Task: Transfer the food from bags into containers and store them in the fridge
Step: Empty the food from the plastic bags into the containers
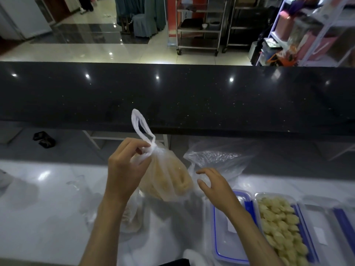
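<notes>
My left hand [125,166] pinches the knotted neck of a thin plastic bag [169,179] full of pale yellow food and holds it above the white counter [48,217]. My right hand [213,183] hovers just right of the bag, fingers spread, holding nothing. A container [278,225] filled with pale yellow pieces sits at the right. Left of it lies a clear lid with blue clips [224,237], partly under my right forearm. Another bag of food [132,217] rests on the counter beneath my left forearm.
A crumpled empty clear bag [221,158] lies behind my right hand. Another clear lid with blue clips [324,227] sits at the far right. A raised black ledge [172,96] borders the counter at the back. Metal trolleys and shelves stand beyond.
</notes>
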The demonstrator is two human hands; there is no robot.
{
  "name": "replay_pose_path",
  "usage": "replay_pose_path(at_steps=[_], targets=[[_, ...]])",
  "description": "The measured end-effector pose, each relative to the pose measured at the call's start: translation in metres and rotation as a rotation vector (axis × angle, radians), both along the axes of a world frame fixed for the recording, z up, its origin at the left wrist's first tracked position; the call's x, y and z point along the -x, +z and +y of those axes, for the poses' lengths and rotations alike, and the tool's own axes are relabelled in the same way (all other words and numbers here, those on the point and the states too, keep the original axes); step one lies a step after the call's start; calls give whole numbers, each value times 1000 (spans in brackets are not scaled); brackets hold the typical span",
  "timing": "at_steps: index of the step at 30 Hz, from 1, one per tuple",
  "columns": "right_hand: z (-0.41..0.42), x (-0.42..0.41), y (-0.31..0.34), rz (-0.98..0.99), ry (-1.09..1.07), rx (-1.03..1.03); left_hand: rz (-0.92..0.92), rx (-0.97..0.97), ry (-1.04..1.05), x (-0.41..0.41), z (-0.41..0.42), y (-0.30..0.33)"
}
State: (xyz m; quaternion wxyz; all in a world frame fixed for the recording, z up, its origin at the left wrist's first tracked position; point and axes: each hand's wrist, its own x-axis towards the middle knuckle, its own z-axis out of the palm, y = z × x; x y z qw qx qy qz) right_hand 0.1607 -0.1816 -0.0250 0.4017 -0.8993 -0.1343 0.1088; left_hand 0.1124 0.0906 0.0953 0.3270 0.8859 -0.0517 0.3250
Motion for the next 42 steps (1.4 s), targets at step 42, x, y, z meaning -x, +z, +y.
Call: replay_pose_path(at_steps=[42], targets=[[38, 12, 35, -144, 196, -239, 580, -113, -349, -5, -48, -63]])
